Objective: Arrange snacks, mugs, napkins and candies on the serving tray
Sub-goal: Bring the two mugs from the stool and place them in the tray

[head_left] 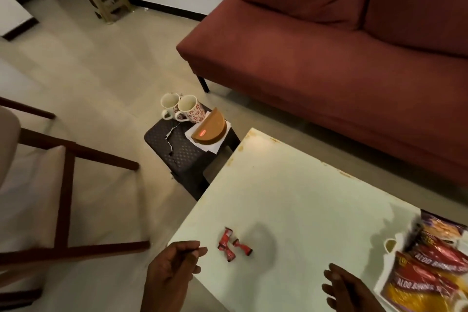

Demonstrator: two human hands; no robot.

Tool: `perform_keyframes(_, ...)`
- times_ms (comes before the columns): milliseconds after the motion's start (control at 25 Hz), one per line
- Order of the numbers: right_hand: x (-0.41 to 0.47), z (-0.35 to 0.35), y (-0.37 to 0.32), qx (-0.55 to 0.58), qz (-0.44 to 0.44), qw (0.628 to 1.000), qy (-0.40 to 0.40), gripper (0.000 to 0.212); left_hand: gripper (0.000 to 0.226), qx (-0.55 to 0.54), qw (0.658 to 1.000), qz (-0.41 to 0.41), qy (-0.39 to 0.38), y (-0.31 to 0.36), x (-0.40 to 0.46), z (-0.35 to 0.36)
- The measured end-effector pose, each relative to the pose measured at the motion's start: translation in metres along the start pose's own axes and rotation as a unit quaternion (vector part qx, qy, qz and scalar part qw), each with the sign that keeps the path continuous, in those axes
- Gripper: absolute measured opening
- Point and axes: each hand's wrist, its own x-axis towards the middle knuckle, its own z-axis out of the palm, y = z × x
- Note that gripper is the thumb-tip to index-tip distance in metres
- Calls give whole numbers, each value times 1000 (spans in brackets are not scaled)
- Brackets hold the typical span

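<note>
Blurred snack packets apparently piled in white serving tray.

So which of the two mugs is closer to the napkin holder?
The right-hand mug on the dark stool; it stands beside the brown napkin holder, while the other mug is farther left.
</note>
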Motion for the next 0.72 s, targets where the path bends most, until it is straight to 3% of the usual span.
perform_keyframes(120,-2,34,-5,-16,-53,998,35,18,21,-16,999,-25,15,-12,10,-9)
perform_keyframes(280,-7,85,-23,-35,-65,997,-2,19,21,-6,999,-28,23,-6,40,-27)
perform_keyframes(480,11,199,-39,-70,-78,994,-30,27,26,22,999,-11,32,-6,158,-66)
perform_keyframes(720,38,380,-88,-125,-123,981,-80,20,14,26,998,43,26,25,316,-114)
